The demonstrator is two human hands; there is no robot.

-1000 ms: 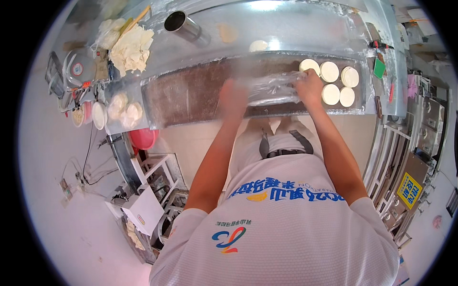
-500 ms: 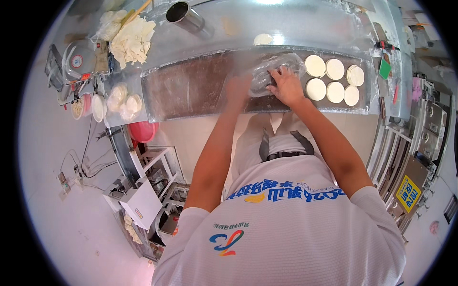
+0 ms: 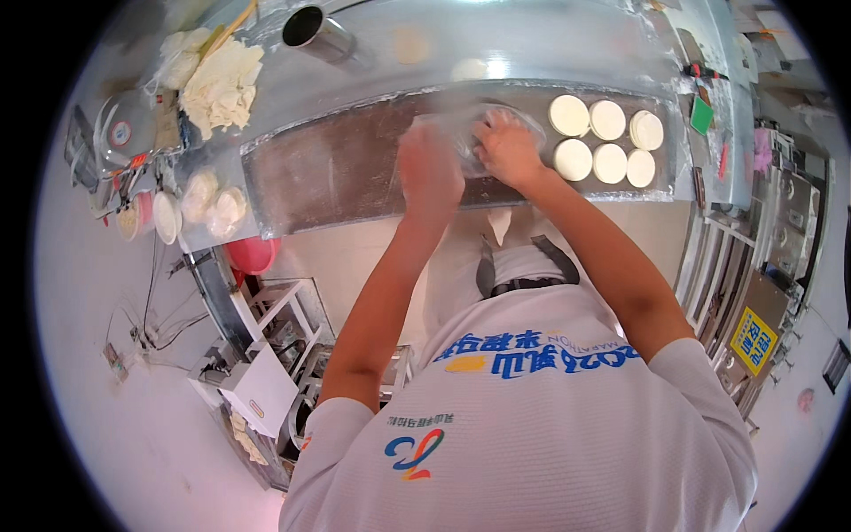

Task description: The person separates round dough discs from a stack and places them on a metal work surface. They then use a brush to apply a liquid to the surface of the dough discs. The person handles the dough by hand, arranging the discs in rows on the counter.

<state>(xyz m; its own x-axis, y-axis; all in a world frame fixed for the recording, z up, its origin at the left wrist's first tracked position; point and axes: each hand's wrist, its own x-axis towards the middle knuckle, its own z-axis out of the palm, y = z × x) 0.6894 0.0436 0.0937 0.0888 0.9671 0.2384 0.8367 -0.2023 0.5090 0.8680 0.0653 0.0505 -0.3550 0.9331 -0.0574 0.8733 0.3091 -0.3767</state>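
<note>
My right hand (image 3: pixel 507 149) rests on a crumpled clear plastic bag (image 3: pixel 479 120) on the brown board (image 3: pixel 319 168), its fingers bent and spread apart over the film. My left hand (image 3: pixel 427 168) is beside it at the bag's left part; a hazy blur covers its fingers, so I cannot tell what they grip. To the right on the board stand several pale round stacks of thin discs (image 3: pixel 607 120) in two rows. Plastic-wrapped pale round pieces (image 3: pixel 229 213) sit at the board's left.
A metal bench (image 3: pixel 425 44) bears a steel cylinder (image 3: pixel 306 31), crumpled pale sheets (image 3: pixel 222 89), a clear container (image 3: pixel 120 133) and white bowls (image 3: pixel 167 217). A green scraper (image 3: pixel 700 115) lies right. A pink basin (image 3: pixel 253 255), white frame (image 3: pixel 270 301) and metal racks (image 3: pixel 700 266) stand below.
My right hand has moved left along the bag, from its right end towards my left hand, and the bag has bunched up. My left hand has shifted slightly left and up since half a second ago.
</note>
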